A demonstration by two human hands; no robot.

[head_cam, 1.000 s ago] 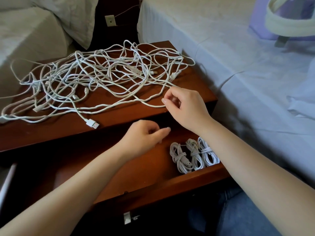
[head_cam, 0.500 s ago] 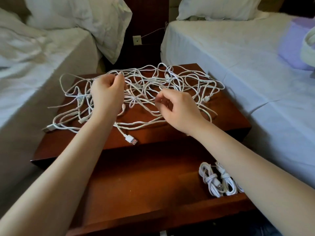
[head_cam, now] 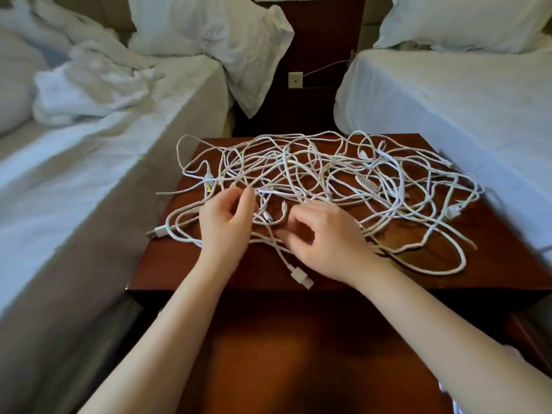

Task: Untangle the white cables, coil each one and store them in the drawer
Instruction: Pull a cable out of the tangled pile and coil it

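Note:
A loose tangle of white cables [head_cam: 343, 180] covers the dark wooden nightstand top [head_cam: 493, 258]. My left hand [head_cam: 227, 225] sits at the tangle's front left, thumb and fingers pinching a strand near its top. Just to the right, my right hand [head_cam: 325, 237] has its fingers curled on another strand beside a small connector. One USB plug [head_cam: 302, 276] lies by the front edge between my wrists, another USB plug [head_cam: 156, 233] at the left edge. The open drawer [head_cam: 298, 354] lies below; my right forearm hides the coiled cables [head_cam: 443, 388] in it except a sliver.
A bed with rumpled white sheets [head_cam: 74, 130] flanks the nightstand on the left, a made bed [head_cam: 463, 100] on the right. Pillows lie at both heads. A wall outlet [head_cam: 295, 80] with a thin cord is behind the nightstand.
My left hand rose from the drawer onto the tangle and took a strand. My right hand shifted left along the cables. The view tilted up, so the drawer's coils slid out of sight.

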